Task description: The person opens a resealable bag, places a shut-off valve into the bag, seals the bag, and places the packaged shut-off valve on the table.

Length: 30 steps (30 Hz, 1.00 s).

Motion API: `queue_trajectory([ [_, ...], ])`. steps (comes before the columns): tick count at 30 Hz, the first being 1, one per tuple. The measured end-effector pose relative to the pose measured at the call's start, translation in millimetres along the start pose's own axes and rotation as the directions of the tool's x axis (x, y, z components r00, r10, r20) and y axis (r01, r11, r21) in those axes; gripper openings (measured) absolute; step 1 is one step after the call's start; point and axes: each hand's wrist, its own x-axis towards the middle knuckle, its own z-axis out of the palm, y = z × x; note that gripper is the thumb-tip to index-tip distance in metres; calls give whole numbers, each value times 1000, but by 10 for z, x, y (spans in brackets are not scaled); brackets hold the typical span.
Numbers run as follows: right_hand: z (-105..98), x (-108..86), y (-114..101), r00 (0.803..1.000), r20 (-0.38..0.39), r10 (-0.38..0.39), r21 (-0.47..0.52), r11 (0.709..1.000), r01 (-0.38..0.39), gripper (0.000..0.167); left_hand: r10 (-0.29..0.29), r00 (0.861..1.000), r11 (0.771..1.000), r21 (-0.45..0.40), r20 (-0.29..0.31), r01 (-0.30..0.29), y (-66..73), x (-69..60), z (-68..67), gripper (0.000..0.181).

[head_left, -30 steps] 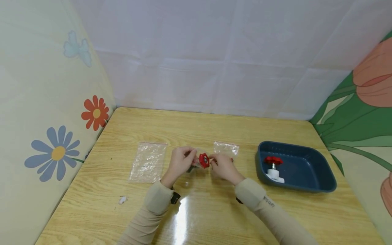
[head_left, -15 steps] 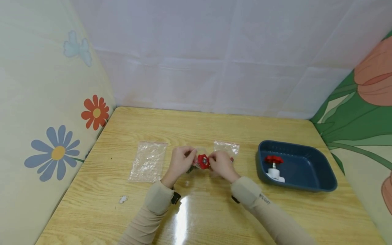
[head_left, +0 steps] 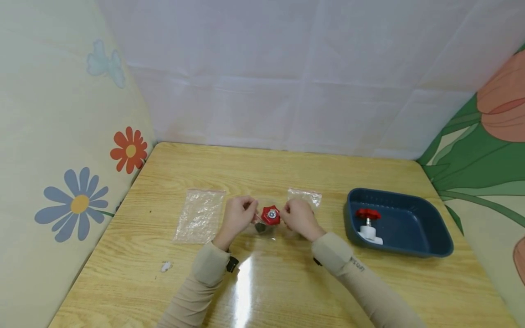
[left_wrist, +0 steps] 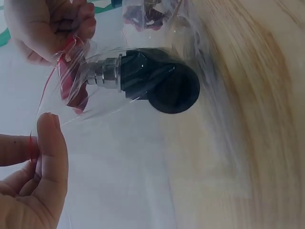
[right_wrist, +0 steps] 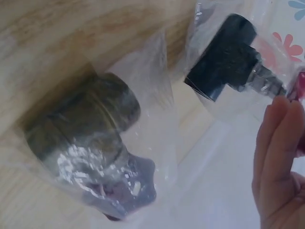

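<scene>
At left hand (head_left: 238, 216), fingertips (left_wrist: 50, 131) together on bag rim (left_wrist: 45, 91)

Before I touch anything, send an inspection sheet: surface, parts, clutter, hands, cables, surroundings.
Surface: wood-grain table; pale mark at left front, scrap or worn patch unclear.
Parts: dark valve with red wheel, in a clear bag between the hands; second bagged valve on the table near the right; white valve in the blue tray.
Clutter: flat plastic bag, nothing seen inside.
Hands: left hand pinches the clear bag's red edge; right hand is at the red wheel, exact grip unclear.
Cables: nothing seen.
Surroundings: white sheet behind, flower-patterned panels either side.
</scene>
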Motion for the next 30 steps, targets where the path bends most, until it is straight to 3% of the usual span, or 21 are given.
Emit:
queue_trajectory([
  [9,-62,-12,-8,998,-25,-50,-58,997,48,28,-2,1000,1000,15,-14,3,-11,-1,-8,14],
  [18,-129,-19,-41,986,-84,-144,-73,988,138,30,-24,1000,999,28,-13,24,12,-8,-40,14],
  [24,-171,-24,-64,984,-80,-160,-56,986,156,29,-24,1000,999,26,-9,24,40,-13,-52,12],
  [30,-216,-28,-68,976,-107,-191,-50,981,187,28,24,999,999,42,-27,-23,75,-9,-71,14],
])
